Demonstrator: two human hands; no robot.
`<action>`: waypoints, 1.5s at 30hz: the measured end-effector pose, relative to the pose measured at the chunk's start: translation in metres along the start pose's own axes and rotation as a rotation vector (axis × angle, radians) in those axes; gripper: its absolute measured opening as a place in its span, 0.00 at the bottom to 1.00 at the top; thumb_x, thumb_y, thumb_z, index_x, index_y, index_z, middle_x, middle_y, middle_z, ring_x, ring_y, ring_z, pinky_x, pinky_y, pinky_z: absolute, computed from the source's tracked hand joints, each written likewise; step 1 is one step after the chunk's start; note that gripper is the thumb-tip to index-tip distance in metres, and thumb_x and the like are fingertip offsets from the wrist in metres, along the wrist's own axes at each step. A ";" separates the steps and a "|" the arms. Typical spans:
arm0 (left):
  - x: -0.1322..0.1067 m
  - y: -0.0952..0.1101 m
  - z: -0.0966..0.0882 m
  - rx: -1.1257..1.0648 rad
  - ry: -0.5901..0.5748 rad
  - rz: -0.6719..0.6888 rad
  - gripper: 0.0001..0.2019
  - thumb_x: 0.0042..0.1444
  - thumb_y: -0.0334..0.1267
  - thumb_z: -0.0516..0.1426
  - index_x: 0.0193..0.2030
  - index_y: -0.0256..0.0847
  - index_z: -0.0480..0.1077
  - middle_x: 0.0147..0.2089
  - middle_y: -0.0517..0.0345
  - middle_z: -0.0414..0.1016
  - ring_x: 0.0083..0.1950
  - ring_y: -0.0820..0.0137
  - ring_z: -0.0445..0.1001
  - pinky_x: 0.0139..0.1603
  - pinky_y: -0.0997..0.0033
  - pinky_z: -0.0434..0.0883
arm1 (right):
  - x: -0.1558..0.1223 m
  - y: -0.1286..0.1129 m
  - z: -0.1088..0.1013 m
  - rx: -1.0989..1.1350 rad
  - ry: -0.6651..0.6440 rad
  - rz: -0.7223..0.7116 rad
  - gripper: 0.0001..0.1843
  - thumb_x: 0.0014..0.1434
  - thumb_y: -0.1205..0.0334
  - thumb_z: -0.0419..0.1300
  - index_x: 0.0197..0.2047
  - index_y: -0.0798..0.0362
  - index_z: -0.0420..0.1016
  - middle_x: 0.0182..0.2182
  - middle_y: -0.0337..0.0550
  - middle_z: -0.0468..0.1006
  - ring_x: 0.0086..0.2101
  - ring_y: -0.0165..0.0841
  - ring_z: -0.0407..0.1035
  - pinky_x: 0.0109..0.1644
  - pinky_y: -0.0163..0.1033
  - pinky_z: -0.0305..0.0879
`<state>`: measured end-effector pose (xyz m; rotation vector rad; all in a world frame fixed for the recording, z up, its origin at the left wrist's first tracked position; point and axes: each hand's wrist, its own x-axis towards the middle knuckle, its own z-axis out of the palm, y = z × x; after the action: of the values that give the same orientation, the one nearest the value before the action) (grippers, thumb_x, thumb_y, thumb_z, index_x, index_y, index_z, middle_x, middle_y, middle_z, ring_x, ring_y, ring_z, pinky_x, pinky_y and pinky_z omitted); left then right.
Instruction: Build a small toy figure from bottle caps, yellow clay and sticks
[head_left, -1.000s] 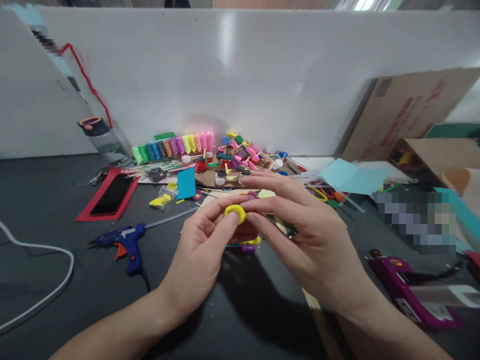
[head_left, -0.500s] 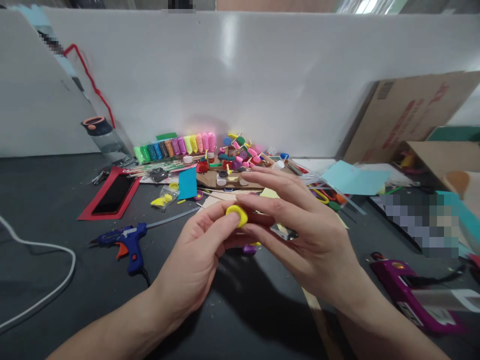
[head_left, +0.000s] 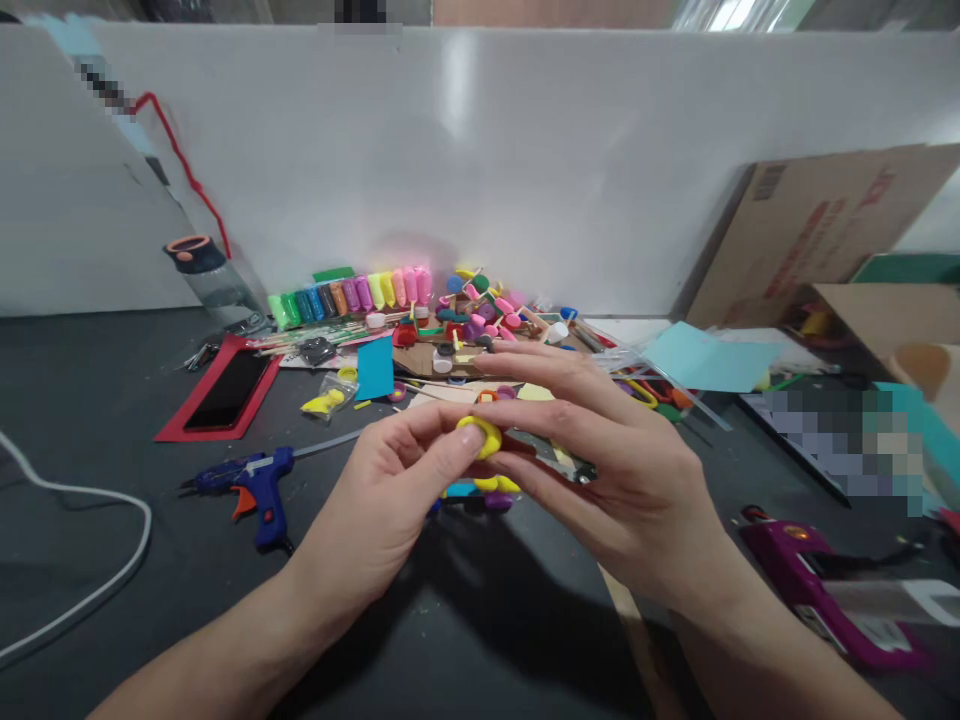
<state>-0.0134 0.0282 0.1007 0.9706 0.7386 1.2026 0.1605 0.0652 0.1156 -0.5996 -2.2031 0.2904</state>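
Observation:
A small rounded piece of yellow modelling clay (head_left: 490, 437) is pinched in my left hand (head_left: 401, 485), whose thumb presses into its face. My right hand (head_left: 626, 465) meets it from the other side, thumb and index fingertips at its edge, the other fingers stretched out above. Below and behind the hands, several small coloured pieces, one of them purple (head_left: 499, 500), lie on the dark table (head_left: 450, 640). My fingers partly hide them.
At left are a blue glue gun (head_left: 266, 490), a phone (head_left: 229, 388) on red card and a white cable (head_left: 112, 490). Clay packets (head_left: 360, 292) and a water bottle (head_left: 214, 280) stand at the back. Rightward lie a magenta device (head_left: 817, 590) and cardboard (head_left: 810, 230).
The yellow clay has shifted slightly right and tilted under my left thumb. My left hand has moved a little, uncovering blue and yellow pieces beneath. My right hand stays nearly in place.

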 end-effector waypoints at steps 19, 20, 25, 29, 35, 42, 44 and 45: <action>-0.001 0.000 -0.003 0.104 0.033 0.049 0.09 0.64 0.36 0.60 0.47 0.48 0.82 0.41 0.63 0.83 0.43 0.75 0.79 0.47 0.80 0.72 | -0.001 0.000 -0.001 -0.028 -0.026 -0.072 0.15 0.65 0.69 0.61 0.55 0.51 0.75 0.56 0.47 0.76 0.61 0.34 0.67 0.69 0.43 0.61; -0.002 0.000 -0.003 0.093 0.024 0.042 0.09 0.64 0.37 0.60 0.47 0.48 0.81 0.41 0.63 0.83 0.43 0.76 0.79 0.47 0.80 0.72 | -0.001 0.000 -0.002 -0.019 -0.042 -0.066 0.16 0.66 0.69 0.61 0.56 0.51 0.74 0.57 0.47 0.76 0.61 0.33 0.66 0.69 0.43 0.61; -0.002 0.001 -0.003 0.061 -0.017 0.025 0.11 0.66 0.36 0.59 0.52 0.50 0.79 0.45 0.64 0.83 0.45 0.77 0.78 0.48 0.81 0.72 | 0.000 0.003 -0.007 0.014 -0.117 -0.045 0.21 0.64 0.68 0.63 0.60 0.53 0.72 0.63 0.50 0.70 0.64 0.36 0.62 0.69 0.44 0.60; -0.001 0.000 -0.002 0.067 -0.055 0.017 0.10 0.66 0.34 0.58 0.49 0.50 0.80 0.44 0.64 0.82 0.46 0.76 0.78 0.49 0.80 0.72 | 0.000 0.005 -0.004 0.030 -0.143 -0.057 0.17 0.65 0.69 0.62 0.57 0.54 0.74 0.63 0.51 0.69 0.65 0.36 0.59 0.70 0.45 0.58; 0.000 0.001 -0.004 0.052 -0.094 -0.049 0.08 0.65 0.35 0.59 0.47 0.48 0.79 0.41 0.63 0.81 0.42 0.76 0.76 0.47 0.78 0.72 | 0.001 0.006 -0.002 0.032 -0.109 -0.084 0.11 0.65 0.69 0.62 0.50 0.56 0.76 0.61 0.54 0.72 0.63 0.37 0.63 0.69 0.45 0.61; 0.002 0.005 -0.011 0.051 -0.121 -0.059 0.08 0.61 0.33 0.60 0.45 0.45 0.78 0.44 0.61 0.79 0.46 0.73 0.74 0.49 0.78 0.71 | -0.001 0.005 -0.002 0.018 -0.062 -0.109 0.11 0.64 0.69 0.63 0.50 0.55 0.76 0.59 0.54 0.73 0.62 0.38 0.64 0.69 0.47 0.61; 0.002 0.005 -0.011 0.002 -0.145 -0.083 0.08 0.61 0.34 0.59 0.45 0.44 0.79 0.42 0.59 0.80 0.44 0.73 0.75 0.47 0.77 0.72 | -0.001 0.005 -0.001 0.023 -0.056 -0.101 0.11 0.64 0.69 0.63 0.50 0.54 0.76 0.59 0.53 0.74 0.62 0.37 0.65 0.68 0.48 0.62; 0.001 0.005 -0.010 -0.008 -0.149 -0.090 0.08 0.62 0.35 0.59 0.45 0.44 0.80 0.41 0.59 0.80 0.42 0.72 0.76 0.46 0.76 0.73 | -0.001 0.005 -0.001 0.028 -0.057 -0.094 0.11 0.65 0.69 0.62 0.50 0.53 0.76 0.59 0.52 0.74 0.61 0.37 0.66 0.67 0.48 0.64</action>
<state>-0.0242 0.0321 0.1012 0.9981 0.6517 1.0428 0.1631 0.0688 0.1142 -0.4765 -2.2702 0.2922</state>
